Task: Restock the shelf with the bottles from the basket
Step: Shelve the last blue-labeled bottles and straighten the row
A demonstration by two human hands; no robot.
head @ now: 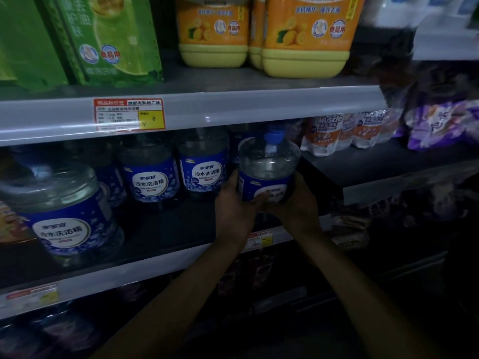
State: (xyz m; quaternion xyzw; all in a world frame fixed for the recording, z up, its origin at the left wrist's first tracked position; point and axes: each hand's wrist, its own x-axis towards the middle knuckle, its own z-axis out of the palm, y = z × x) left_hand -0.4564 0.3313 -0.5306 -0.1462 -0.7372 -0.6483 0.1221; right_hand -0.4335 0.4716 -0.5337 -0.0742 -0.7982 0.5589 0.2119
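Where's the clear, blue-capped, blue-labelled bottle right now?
Head view, just right of centre: left hand and right hand hold the clear blue-capped bottle over the middle shelf, right of the matching bottles.

Up top: green packs (111,40) left, yellow lemon-label jugs (305,55) right. Price tag (129,114) beneath. Orange-white pouches (329,133), purple packs (440,125) far right.

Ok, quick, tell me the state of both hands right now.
Left hand: holds the bottle, fingers curled round its left side.
Right hand: holds the same bottle from the right.
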